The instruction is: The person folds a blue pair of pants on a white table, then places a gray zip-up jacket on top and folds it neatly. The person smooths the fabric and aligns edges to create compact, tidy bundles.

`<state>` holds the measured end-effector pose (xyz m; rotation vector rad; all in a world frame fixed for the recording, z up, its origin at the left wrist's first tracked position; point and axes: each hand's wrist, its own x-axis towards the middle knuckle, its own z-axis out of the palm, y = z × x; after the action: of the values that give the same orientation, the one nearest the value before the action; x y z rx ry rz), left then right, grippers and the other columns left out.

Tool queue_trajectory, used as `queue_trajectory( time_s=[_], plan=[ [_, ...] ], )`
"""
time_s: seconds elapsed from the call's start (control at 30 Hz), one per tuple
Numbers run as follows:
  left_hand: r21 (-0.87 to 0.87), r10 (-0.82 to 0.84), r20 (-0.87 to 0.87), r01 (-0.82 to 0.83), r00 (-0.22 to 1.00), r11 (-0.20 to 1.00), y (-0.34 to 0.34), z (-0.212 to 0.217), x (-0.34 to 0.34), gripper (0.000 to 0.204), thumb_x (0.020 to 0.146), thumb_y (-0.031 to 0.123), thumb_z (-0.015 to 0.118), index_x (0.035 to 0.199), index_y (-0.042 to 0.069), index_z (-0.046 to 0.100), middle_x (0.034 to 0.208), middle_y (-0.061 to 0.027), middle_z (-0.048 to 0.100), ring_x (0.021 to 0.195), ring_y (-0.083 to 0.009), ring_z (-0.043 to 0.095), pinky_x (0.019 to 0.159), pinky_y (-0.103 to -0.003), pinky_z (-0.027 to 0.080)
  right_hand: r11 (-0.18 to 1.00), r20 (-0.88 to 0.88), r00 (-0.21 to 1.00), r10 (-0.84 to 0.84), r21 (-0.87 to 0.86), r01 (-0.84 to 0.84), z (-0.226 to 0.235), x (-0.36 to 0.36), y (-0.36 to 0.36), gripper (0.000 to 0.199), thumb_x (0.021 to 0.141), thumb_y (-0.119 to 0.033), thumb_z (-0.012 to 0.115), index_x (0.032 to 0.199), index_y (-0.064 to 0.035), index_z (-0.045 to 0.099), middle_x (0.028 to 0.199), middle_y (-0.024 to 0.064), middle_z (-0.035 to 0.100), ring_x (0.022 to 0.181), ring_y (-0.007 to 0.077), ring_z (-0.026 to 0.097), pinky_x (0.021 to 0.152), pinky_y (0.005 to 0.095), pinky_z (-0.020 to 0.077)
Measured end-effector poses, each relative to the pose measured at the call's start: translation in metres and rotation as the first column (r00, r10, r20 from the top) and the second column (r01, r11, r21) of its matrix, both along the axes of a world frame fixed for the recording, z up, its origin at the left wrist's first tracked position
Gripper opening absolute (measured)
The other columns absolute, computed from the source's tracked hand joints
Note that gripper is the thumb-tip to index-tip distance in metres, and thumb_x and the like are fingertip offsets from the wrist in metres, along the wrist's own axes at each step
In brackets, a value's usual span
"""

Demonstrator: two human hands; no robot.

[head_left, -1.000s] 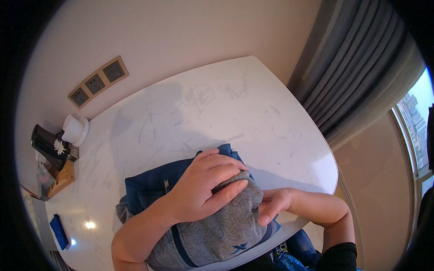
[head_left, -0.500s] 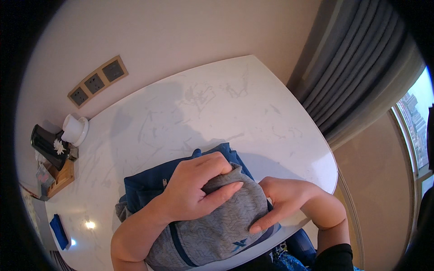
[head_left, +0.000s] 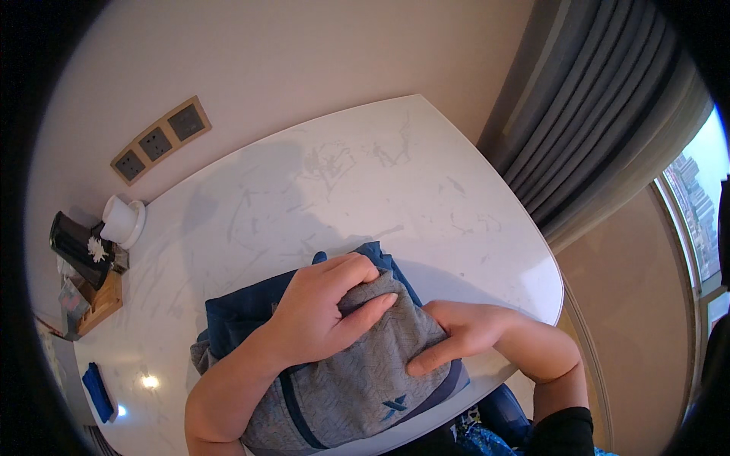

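Note:
On the near side of the white table lies a bunched, folded garment [head_left: 346, 391], grey and patterned on top with a dark blue stripe and a small blue emblem. Dark blue cloth [head_left: 237, 311] shows behind and under the grey part. My left hand [head_left: 315, 308] pinches the grey fabric's upper edge between thumb and curled fingers. At the garment's right side, my right hand [head_left: 460, 334] grips the cloth, its thumb lying on top and its other fingers mostly hidden underneath.
The white table [head_left: 342, 190] meets a wall with a socket panel [head_left: 161, 142]. A white cup [head_left: 120, 219] on a saucer, a black container [head_left: 80, 247] and a wooden box [head_left: 103, 304] stand left. Folded blue cloth [head_left: 97, 393] lies nearer. A grey curtain [head_left: 593, 114] hangs right.
Both hands have shifted slightly left with the grey fabric. The emblem near the garment's front edge shows more fully, and the view has moved a little.

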<state>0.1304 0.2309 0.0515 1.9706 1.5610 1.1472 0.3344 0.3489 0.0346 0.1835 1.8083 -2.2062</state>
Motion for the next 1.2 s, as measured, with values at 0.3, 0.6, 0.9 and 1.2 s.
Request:
queue_trajectory(
  time_s=[0.3, 0.6, 0.9, 1.2],
  plan=[
    [-0.024, -0.008, -0.260, 0.002, 0.966, 1.000, 0.008, -0.028, 0.012, 0.022, 0.088, 0.023, 0.069, 0.091, 0.004, 0.059, 0.082, -0.0117, 0.060, 0.074, -0.0298, 0.059, 0.072, -0.038, 0.044, 0.540, -0.046, 0.999, -0.003, 0.840, 0.040, 0.025, 0.010, 0.005, 0.056, 0.093, -0.043, 0.062, 0.058, 0.0001, 0.058, 0.051, 0.0169, 0.051, 0.050, 0.0352, 0.055, 0.050, 0.0409, 0.0442],
    [0.199, 0.225, -0.488, -0.143, 0.843, 0.969, 0.010, -0.031, 0.019, 0.024, 0.086, 0.023, 0.071, 0.076, 0.007, 0.056, 0.069, -0.0065, 0.054, 0.062, -0.0252, 0.055, 0.063, -0.036, 0.040, 0.287, 0.042, 0.999, -0.015, 0.957, -0.036, 0.021, 0.010, -0.005, 0.058, 0.100, -0.041, 0.048, 0.059, -0.0025, 0.063, 0.057, 0.0175, 0.059, 0.058, 0.0396, 0.061, 0.057, 0.0464, 0.0496],
    [0.197, 0.295, -0.464, -0.228, 0.835, 0.954, 0.015, -0.031, -0.002, 0.037, 0.091, 0.037, 0.065, 0.072, 0.007, 0.055, 0.065, -0.0086, 0.055, 0.063, -0.0270, 0.056, 0.061, -0.038, 0.041, 0.249, -0.017, 0.996, -0.083, 0.968, 0.037, 0.013, 0.004, -0.003, 0.056, 0.099, -0.042, 0.048, 0.062, -0.0035, 0.065, 0.059, 0.0160, 0.061, 0.061, 0.0390, 0.062, 0.060, 0.0448, 0.0504],
    [-0.242, 0.179, -0.524, -0.347, 0.833, 0.906, 0.010, -0.007, -0.033, 0.041, 0.096, 0.036, 0.057, 0.074, 0.003, 0.063, 0.072, -0.0178, 0.063, 0.075, -0.0323, 0.062, 0.069, -0.042, 0.048, 0.269, -0.344, 0.903, -0.258, 0.872, 0.409, -0.006, -0.004, -0.006, 0.044, 0.094, -0.032, 0.061, 0.063, -0.0005, 0.058, 0.060, 0.0207, 0.055, 0.057, 0.0396, 0.056, 0.055, 0.0441, 0.0447]
  ],
)
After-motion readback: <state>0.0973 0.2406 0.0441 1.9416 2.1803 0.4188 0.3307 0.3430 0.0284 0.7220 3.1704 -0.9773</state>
